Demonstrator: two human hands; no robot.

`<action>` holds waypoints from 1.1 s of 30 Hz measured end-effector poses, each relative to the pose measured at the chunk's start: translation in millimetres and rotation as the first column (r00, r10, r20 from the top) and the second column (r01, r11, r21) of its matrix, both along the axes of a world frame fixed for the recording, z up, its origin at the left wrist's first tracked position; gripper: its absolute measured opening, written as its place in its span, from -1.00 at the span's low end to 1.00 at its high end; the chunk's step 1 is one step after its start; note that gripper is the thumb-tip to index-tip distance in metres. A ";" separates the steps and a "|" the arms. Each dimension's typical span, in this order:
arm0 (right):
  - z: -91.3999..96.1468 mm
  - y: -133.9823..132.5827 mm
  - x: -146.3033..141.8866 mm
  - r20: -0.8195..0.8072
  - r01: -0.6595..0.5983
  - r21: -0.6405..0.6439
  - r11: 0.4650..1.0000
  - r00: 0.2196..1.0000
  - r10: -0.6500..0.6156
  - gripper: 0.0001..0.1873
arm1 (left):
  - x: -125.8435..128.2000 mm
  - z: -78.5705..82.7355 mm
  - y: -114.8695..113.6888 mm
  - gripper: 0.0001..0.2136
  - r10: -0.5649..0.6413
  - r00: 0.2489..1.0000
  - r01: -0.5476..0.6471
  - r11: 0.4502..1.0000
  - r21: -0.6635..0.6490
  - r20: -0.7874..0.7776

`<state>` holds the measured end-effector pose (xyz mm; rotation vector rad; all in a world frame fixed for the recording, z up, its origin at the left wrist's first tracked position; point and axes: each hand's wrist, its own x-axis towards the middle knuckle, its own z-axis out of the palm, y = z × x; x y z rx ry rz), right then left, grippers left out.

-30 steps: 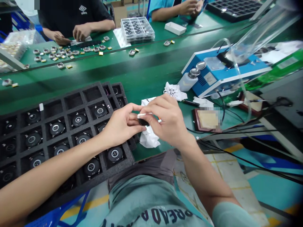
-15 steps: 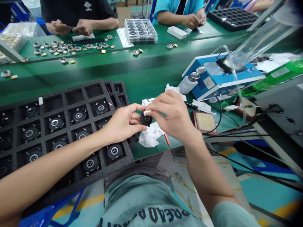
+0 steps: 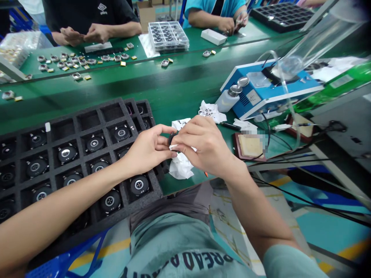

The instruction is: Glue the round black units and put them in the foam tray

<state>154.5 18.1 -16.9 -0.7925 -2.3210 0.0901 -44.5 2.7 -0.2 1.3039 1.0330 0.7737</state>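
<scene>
My left hand (image 3: 148,151) grips a round black watch case (image 3: 171,138) by its edge, between thumb and fingers. Closed over the near side of the case, my right hand (image 3: 205,143) pinches a small piece of white tissue (image 3: 174,147) against it. The fingers hide most of the case. Below the hands lies a crumpled white tissue (image 3: 181,168), and the orange tip of a tool (image 3: 206,174) shows beside it. To the left, a black foam tray (image 3: 157,190) holds several similar watch cases (image 3: 139,185), with sensor backs facing up.
A pump bottle (image 3: 228,101) stands by a blue machine (image 3: 257,96). In front of them are a dark pen (image 3: 231,126), a speckled tissue (image 3: 213,112) and a sponge in a brown holder (image 3: 249,146). Two people work across the green bench (image 3: 185,83), near small parts and a clear box (image 3: 168,36).
My right hand has turned and shifted slightly left, covering more of the watch case, which is now tilted more edge-on. The tissue stays pinched against it. The whole view has shifted slightly.
</scene>
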 end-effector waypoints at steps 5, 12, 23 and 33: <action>-15.2 7.8 30.4 -0.048 0.204 0.033 0.978 0.978 -0.202 -0.89 | 0.4 4.3 -0.5 -0.51 0.043 0.999 -0.044 0.999 0.013 0.028; -24.7 4.3 48.6 -0.196 0.266 -0.082 0.960 0.940 -0.277 -0.91 | 0.2 6.2 0.4 -0.49 0.066 0.996 -0.067 0.998 0.012 0.053; -11.4 -12.0 2.5 -0.267 0.172 -0.118 0.978 0.943 -0.198 -0.86 | 1.9 9.5 2.0 -0.46 0.095 0.995 -0.095 0.995 -0.033 0.015; -25.4 7.2 11.1 -0.440 0.278 -0.210 0.937 0.829 -0.345 -0.88 | 3.0 12.6 1.8 -0.44 0.094 0.995 -0.092 0.995 -0.049 0.036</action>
